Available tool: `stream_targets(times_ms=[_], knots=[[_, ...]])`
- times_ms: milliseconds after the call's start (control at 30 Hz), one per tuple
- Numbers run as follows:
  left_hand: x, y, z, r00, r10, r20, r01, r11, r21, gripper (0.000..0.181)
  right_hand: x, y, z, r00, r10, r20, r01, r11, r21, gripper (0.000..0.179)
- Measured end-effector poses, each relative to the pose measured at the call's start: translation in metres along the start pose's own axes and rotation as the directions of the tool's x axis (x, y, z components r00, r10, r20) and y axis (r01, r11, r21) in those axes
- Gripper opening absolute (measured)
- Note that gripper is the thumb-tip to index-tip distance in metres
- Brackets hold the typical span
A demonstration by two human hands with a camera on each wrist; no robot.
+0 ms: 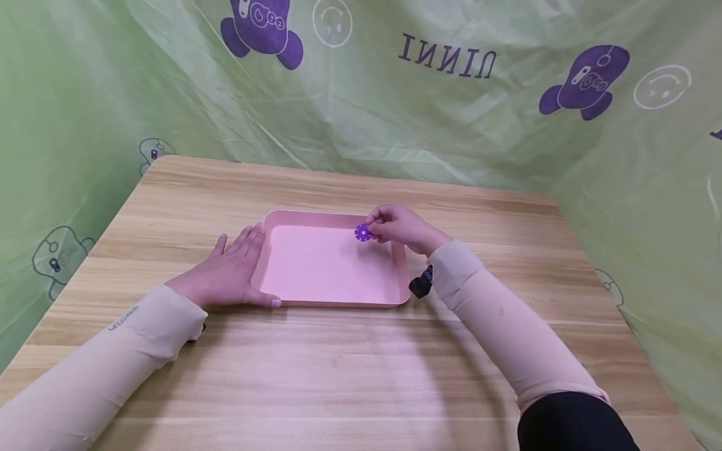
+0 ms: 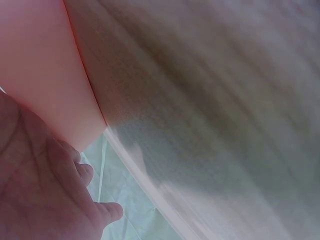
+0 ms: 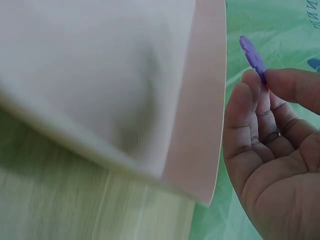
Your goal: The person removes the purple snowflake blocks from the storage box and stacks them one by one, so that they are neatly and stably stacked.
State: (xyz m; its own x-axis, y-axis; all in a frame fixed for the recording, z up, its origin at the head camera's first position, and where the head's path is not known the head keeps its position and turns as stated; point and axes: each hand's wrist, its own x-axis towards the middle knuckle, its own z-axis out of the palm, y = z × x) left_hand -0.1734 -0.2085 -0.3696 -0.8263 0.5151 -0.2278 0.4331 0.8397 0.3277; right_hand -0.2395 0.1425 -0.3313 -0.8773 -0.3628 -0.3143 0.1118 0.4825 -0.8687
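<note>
Over the far right part of a shallow pink tray [image 1: 327, 304], my right hand [image 1: 403, 228] pinches a purple notched disc [image 1: 363, 233] between thumb and fingertips. The right wrist view shows the disc [image 3: 252, 57] nearly edge-on, standing up from the fingertips of the right hand [image 3: 280, 145]. My left hand [image 1: 228, 269] lies against the tray's left side with its fingers straight, the thumb along the near left corner. In the left wrist view, the palm of the left hand [image 2: 45, 180] sits beside the pink tray wall [image 2: 45, 65].
The tray stands on a wood-grain table [image 1: 350, 376]. Behind and on both sides hangs a green curtain [image 1: 395, 113] with purple cartoon prints. A black strap piece [image 1: 420, 284] hangs at the right wrist, beside the tray's near right corner.
</note>
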Motion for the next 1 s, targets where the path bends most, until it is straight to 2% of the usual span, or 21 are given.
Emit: stream_targets(times_ms=[1000], knots=[[0.000,0.002,-0.002,1.000,-0.011,0.017,0.011,1.000,0.006,0.146,-0.036,0.055,-0.069,0.988,0.071,-0.134,-0.066,0.997,0.047,0.017]])
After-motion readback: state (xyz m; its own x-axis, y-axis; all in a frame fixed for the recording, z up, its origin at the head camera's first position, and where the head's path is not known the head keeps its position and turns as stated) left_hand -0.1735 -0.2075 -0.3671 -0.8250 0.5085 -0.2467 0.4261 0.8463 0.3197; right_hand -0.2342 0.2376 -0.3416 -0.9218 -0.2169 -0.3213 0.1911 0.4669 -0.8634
